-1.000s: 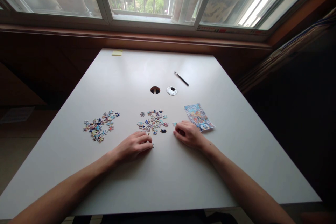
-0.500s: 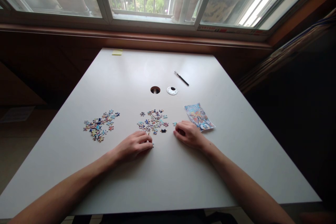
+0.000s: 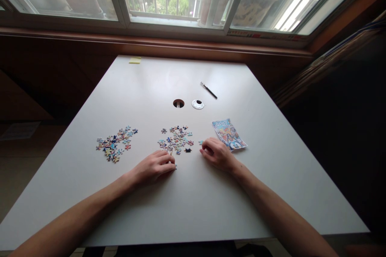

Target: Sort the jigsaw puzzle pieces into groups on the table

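Observation:
My left hand (image 3: 158, 164) rests on the white table with its fingers closed on a small puzzle piece (image 3: 175, 166), of which only a pale edge shows past the fingertips. Just beyond it lies a loose pile of puzzle pieces (image 3: 177, 140), many-coloured, with a dark piece (image 3: 188, 150) at its near side. My right hand (image 3: 215, 152) is curled, thumb and fingers together; whatever they may hold is hidden. A light-blue puzzle piece (image 3: 200, 142) lies beside its knuckles. Behind the wrist is a picture sheet (image 3: 228, 133) with a blue cartoon figure, partly covered by the hand.
A second pile of puzzle pieces (image 3: 116, 144) spreads at the left. Farther back are a round cable hole (image 3: 178, 103), its metal cover (image 3: 198, 104) and a black pen (image 3: 209, 90). A yellow sticky note (image 3: 134, 60) sits at the far edge, below the window.
My right hand has shifted very slightly, its fingers a little more curled. My left hand and the pieces stay where they were.

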Demonstrator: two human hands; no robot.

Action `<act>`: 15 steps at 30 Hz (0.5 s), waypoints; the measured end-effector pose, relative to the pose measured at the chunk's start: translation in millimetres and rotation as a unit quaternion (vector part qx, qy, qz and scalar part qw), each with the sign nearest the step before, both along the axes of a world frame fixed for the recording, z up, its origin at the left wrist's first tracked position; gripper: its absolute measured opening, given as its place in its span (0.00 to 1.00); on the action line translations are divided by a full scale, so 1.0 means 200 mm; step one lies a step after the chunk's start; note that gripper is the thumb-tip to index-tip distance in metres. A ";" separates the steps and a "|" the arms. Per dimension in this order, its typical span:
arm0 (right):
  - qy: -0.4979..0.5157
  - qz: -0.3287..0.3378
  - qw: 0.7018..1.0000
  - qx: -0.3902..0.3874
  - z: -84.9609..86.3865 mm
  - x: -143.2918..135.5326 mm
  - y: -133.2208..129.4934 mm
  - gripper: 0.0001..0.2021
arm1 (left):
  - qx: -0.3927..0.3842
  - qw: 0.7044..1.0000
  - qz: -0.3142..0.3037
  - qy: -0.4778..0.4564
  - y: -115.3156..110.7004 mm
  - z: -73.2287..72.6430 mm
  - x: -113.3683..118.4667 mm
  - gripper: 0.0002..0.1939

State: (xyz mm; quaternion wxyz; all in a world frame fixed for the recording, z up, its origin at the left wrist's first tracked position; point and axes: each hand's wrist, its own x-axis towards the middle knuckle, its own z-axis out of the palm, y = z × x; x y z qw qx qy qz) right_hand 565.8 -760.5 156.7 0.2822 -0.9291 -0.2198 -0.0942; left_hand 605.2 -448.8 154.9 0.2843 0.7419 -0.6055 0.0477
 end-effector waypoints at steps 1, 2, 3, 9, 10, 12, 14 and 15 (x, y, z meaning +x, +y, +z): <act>-0.020 -0.014 1.000 -0.004 0.00 0.00 0.00 0.04 | -0.002 1.000 0.000 -0.001 0.00 0.00 0.00 0.08; -0.040 -0.033 0.999 -0.016 0.01 0.00 0.01 0.07 | -0.002 1.000 0.000 -0.001 0.00 0.00 0.00 0.08; -0.057 -0.053 0.996 -0.033 0.01 0.00 0.01 0.10 | -0.003 1.000 0.000 -0.001 0.00 0.00 0.00 0.07; -0.055 -0.091 0.992 -0.064 -0.01 0.01 0.00 0.07 | -0.001 1.000 0.000 0.003 0.00 -0.01 0.00 0.08; -0.051 -0.092 0.993 -0.062 -0.01 0.01 0.00 0.06 | -0.001 1.000 0.000 0.003 0.00 -0.01 0.00 0.08; -0.039 -0.094 0.993 -0.060 -0.01 0.01 0.00 0.05 | -0.003 1.000 0.000 0.003 0.00 -0.01 0.00 0.08; -0.031 -0.096 0.993 -0.058 -0.01 0.01 0.00 0.04 | -0.004 1.000 0.000 0.002 0.00 -0.01 0.00 0.08; -0.029 -0.095 0.994 -0.054 -0.01 0.01 0.00 0.04 | -0.003 1.000 0.000 0.001 0.00 -0.01 0.00 0.08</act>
